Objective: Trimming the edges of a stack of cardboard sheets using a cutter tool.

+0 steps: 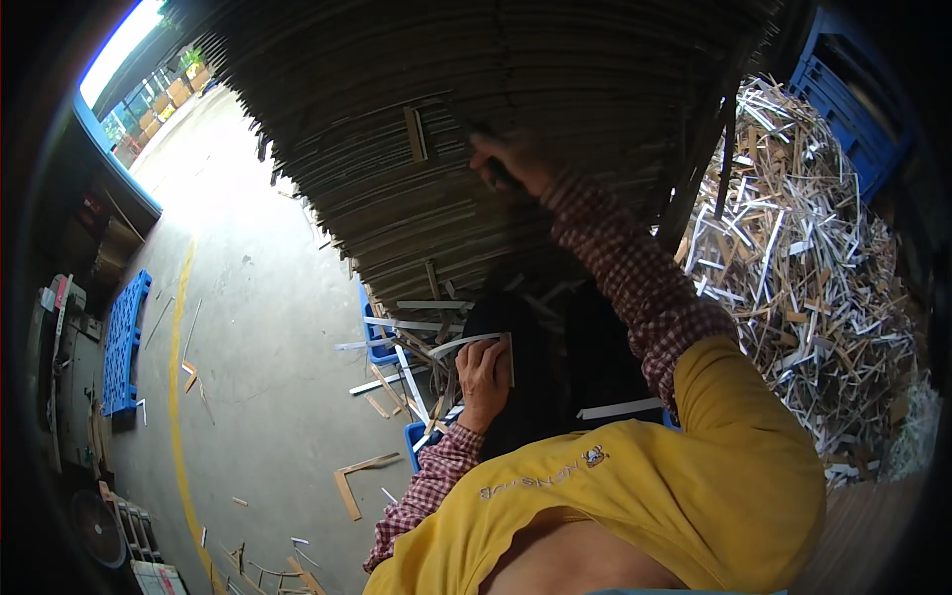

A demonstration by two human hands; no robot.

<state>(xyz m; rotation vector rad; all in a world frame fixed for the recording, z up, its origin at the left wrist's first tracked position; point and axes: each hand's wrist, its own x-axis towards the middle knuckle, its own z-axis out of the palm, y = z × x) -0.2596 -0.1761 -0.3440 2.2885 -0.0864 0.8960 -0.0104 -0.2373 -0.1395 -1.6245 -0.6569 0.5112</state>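
A tall stack of cardboard sheets [382,198] with ragged edges rises in front of me, its face in shadow. Against that face my right hand [516,162] is closed around a dark-handled tool [503,177]. The tool's far end is lost in shadow, so its kind is unclear. Just left of it, a short tan cardboard strip [415,134] sticks out from the sheets. Lower down, beside my dark-clothed leg, my left hand [483,380] is closed on an angled cardboard strip [511,360], with a pale curved edge running to the left.
A large heap of white and brown cardboard scraps [783,288] stands at the right, below a blue plastic crate [853,119]. Loose strips [347,486] litter the grey floor [268,337]. At far left, a blue pallet [126,342] lies beyond a yellow line [177,397].
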